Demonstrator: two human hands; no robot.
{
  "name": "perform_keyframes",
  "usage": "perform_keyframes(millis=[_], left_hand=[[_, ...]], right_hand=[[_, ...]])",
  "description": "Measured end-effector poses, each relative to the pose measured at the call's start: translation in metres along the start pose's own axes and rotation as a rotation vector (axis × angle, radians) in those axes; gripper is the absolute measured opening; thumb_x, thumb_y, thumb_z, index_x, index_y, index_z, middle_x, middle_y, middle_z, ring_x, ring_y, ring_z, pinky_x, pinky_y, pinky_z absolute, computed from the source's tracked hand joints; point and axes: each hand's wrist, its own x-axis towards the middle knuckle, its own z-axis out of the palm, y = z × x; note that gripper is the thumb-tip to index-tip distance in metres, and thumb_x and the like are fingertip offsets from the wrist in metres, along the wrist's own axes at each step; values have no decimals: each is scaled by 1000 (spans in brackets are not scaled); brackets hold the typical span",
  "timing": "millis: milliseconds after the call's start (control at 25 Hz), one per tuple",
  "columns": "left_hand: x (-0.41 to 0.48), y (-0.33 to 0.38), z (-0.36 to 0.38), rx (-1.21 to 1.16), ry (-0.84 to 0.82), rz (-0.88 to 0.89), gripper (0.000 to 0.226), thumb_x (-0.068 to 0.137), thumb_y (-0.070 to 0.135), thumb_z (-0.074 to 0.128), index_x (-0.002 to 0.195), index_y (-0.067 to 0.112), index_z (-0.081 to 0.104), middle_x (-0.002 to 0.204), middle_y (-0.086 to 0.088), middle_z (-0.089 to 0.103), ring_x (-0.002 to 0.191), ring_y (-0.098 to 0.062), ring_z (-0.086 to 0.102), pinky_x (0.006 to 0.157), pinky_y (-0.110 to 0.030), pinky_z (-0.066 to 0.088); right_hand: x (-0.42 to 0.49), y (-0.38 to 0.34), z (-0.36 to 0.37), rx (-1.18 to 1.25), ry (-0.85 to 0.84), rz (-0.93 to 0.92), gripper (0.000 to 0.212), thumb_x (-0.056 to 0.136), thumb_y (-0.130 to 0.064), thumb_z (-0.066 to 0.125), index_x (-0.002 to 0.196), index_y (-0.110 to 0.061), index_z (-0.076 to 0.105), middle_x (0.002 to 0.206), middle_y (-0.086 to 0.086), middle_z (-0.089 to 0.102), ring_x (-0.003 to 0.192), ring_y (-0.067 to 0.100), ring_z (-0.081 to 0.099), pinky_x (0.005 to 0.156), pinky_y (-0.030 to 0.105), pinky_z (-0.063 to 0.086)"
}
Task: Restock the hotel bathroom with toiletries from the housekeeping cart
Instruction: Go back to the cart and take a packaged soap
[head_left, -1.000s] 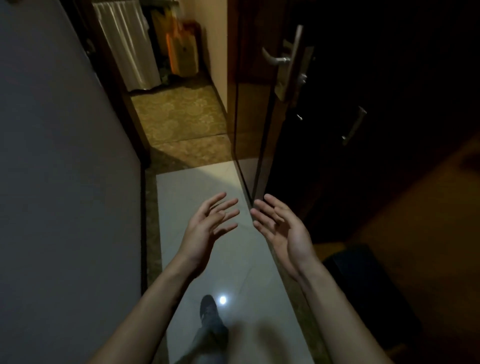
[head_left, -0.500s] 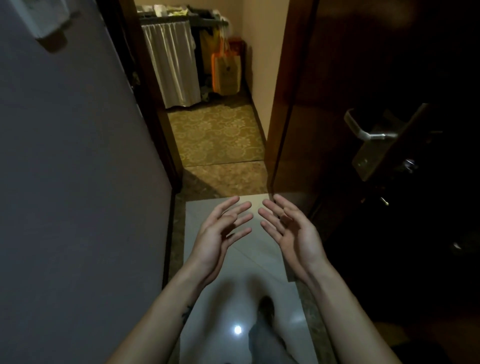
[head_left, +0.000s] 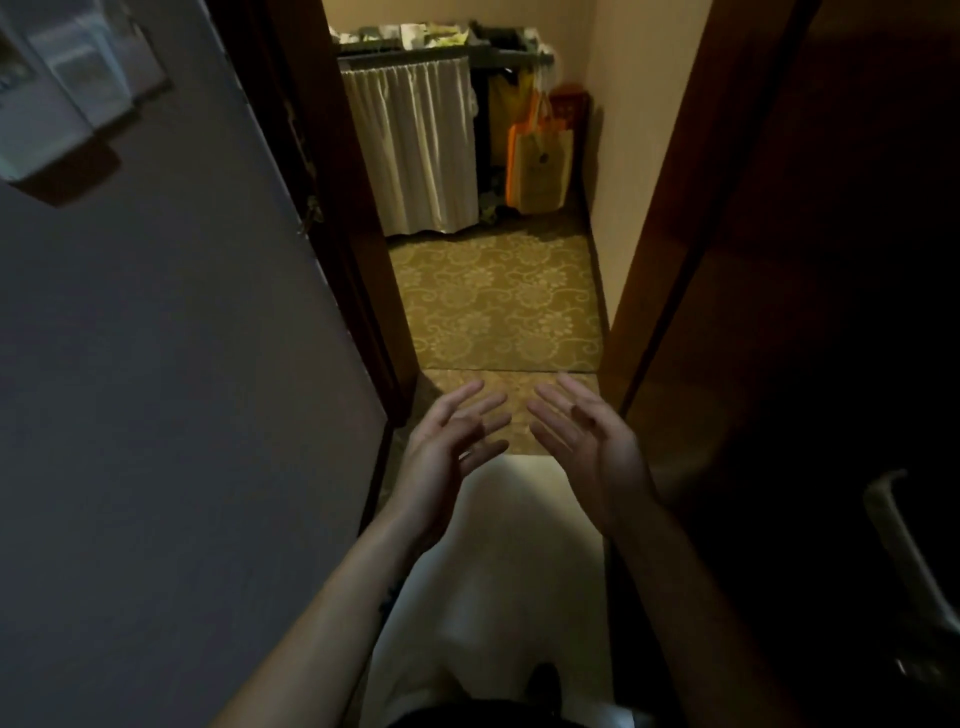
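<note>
The housekeeping cart stands in the corridor beyond the doorway, with a white pleated curtain on its front and several small items on its dark top shelf. An orange and tan bag hangs at its right side. My left hand and my right hand are held out side by side in front of me, palms facing each other, fingers straight and empty. Both are well short of the cart.
A grey wall with a white fixture runs on the left. A dark wooden door stands open on the right, its metal handle low at the right edge. Patterned carpet lies past the pale tile floor.
The view has advanced toward the doorway, so the cart is closer and larger. The door handle has slid to the lower right. Both hands stay open and empty.
</note>
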Motion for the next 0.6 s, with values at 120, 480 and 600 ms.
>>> perform_keyframes(millis=[120,480,600], left_hand=[[64,11,-4,-33,18,16,41,94,26,62,135,23,58,133,-6,68,123,-27,65,91,-34,58],[309,40,-27,-10,-48,-36,40,100,19,55,140,21,53,134,-3,68,123,-24,65,95,-39,55],[392,77,-37,-37,-42,-45,49,90,21,61,138,18,54,133,-6,68,122,-26,66,94,-41,54]], right_hand=[[70,-16,12,-23,-6,29,33,98,-23,56,130,-18,61,122,4,74,116,23,69,93,38,51],[302,-39,21,-84,95,35,29,105,-19,48,130,-18,62,125,7,72,115,24,70,92,37,54],[384,-58,49,-71,64,9,31,104,-22,49,132,-17,61,127,8,71,118,26,68,94,37,53]])
